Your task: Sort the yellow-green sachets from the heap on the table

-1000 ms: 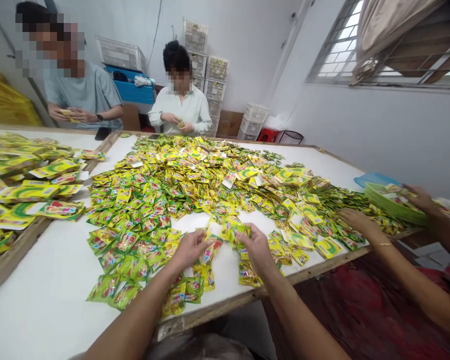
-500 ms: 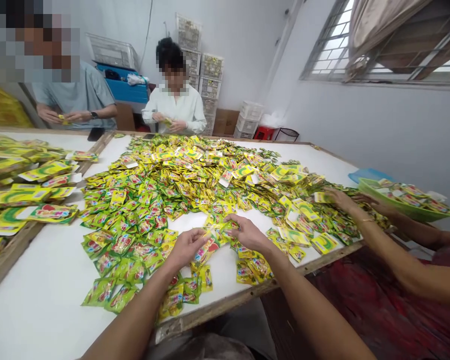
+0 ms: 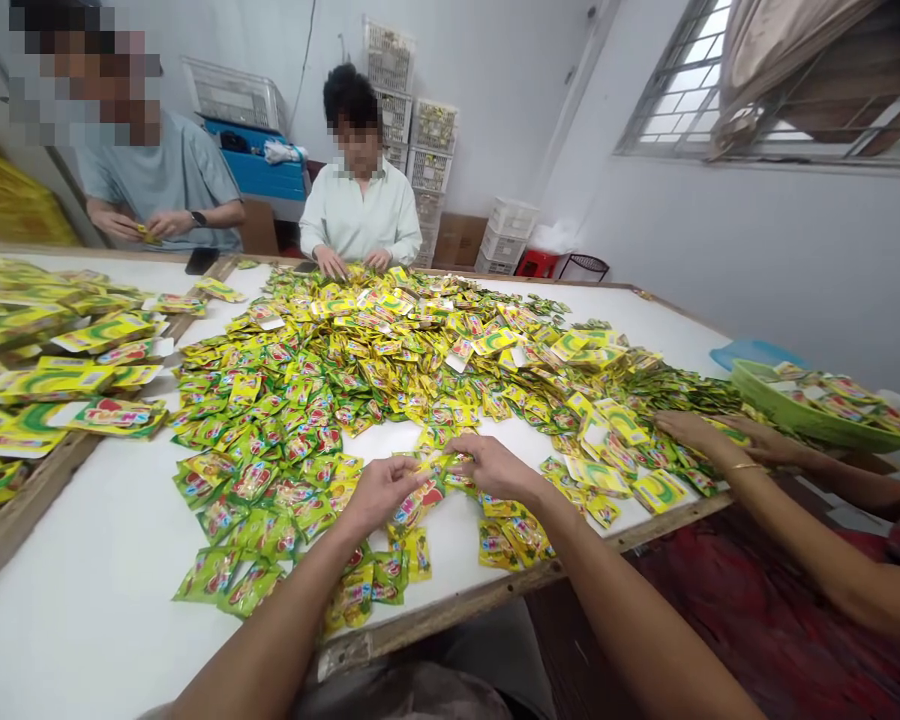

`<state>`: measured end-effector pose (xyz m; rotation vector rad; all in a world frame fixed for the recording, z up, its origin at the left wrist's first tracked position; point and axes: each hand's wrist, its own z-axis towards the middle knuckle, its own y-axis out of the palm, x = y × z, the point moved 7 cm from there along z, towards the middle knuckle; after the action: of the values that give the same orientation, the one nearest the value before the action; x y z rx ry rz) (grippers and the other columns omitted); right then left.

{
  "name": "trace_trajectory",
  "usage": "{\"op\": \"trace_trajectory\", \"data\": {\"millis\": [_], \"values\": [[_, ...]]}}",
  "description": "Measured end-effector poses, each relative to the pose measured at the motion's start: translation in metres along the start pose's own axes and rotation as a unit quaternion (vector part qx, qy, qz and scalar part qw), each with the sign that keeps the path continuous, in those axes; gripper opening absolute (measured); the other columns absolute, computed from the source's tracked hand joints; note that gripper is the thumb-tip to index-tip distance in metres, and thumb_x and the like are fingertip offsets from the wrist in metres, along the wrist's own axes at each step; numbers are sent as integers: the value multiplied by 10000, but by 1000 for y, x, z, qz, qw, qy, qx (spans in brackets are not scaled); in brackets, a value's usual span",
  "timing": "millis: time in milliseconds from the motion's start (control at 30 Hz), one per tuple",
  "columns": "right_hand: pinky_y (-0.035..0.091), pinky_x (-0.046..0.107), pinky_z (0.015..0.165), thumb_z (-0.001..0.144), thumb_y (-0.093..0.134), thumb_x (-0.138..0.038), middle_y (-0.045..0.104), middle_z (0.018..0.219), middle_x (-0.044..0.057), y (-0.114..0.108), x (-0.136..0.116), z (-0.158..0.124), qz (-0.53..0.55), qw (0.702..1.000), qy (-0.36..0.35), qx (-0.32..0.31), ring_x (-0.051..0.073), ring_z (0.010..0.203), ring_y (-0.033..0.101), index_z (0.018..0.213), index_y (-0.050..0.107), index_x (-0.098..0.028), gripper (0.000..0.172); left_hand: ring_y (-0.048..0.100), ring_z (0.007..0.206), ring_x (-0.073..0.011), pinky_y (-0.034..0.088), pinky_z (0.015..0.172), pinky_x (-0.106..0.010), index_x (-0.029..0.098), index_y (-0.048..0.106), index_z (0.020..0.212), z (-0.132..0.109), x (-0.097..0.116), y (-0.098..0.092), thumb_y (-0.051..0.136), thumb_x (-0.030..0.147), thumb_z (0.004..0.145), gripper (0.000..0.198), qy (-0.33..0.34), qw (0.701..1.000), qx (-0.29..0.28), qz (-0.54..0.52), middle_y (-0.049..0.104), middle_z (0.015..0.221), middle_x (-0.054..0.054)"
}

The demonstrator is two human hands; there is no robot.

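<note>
A big heap of small green and yellow sachets [image 3: 390,370] covers the white table [image 3: 90,590]. My left hand [image 3: 379,492] is curled, its fingertips pinching a sachet [image 3: 418,492] at the near edge of the heap. My right hand [image 3: 495,465] lies just to the right, fingers bent and closed on sachets [image 3: 450,462] between the two hands. More loose sachets [image 3: 360,585] lie under my left forearm near the table's wooden front edge.
A co-worker's hands [image 3: 709,432] rest in the sachets at the right, beside a green tray [image 3: 810,415] holding sachets. Two people sit at the far side. Larger yellow packets [image 3: 52,380] cover a second table on the left. Crates stand stacked by the back wall.
My right hand has come down from a raised hold to the table and closer to my left hand. The co-worker's hands have moved from the green tray into the heap.
</note>
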<state>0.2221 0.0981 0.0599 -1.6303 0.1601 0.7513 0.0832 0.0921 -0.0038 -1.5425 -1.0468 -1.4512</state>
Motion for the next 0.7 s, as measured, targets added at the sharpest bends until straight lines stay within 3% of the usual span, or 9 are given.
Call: {"op": "trace_trajectory", "data": {"millis": [167, 333, 433, 533, 700], "values": [[409, 270, 672, 678, 603, -123, 675, 814, 36, 5, -6, 6, -8, 1000, 2, -26, 189, 761, 588, 850, 688, -194, 205, 314, 467, -64, 215, 463, -207, 119, 633, 705, -2, 3, 0, 717, 475, 607, 378, 1, 1000, -3, -4, 429, 497, 64], [419, 277, 664, 643, 683, -317, 633, 787, 19, -6, 5, 2, 114, 986, 55, 113, 170, 730, 555, 792, 629, -188, 204, 485, 537, -93, 336, 520, -210, 125, 654, 811, -1, -4, 1, 786, 418, 537, 422, -35, 996, -7, -83, 609, 639, 13], [406, 262, 590, 652, 658, -434, 557, 647, -8, -8, 12, -4, 191, 958, 91, 193, 146, 624, 503, 682, 567, -187, 265, 527, 550, -107, 366, 535, -217, 120, 660, 827, 0, -8, 0, 806, 403, 512, 447, -48, 993, 8, -109, 636, 645, -1], [403, 259, 585, 662, 644, -460, 538, 641, -13, -7, 9, -10, 216, 941, 85, 247, 139, 610, 486, 685, 552, -189, 287, 569, 580, -130, 406, 579, -235, 124, 659, 821, 0, -10, -5, 823, 395, 478, 467, -60, 988, 30, -142, 657, 650, -6], [421, 274, 649, 647, 668, -435, 603, 729, 12, -3, 3, -12, 203, 954, 68, 209, 166, 704, 532, 795, 621, -184, 295, 595, 620, -146, 433, 632, -250, 128, 678, 758, -2, -5, -4, 819, 400, 481, 413, -65, 985, 13, -162, 683, 680, -20]]}}
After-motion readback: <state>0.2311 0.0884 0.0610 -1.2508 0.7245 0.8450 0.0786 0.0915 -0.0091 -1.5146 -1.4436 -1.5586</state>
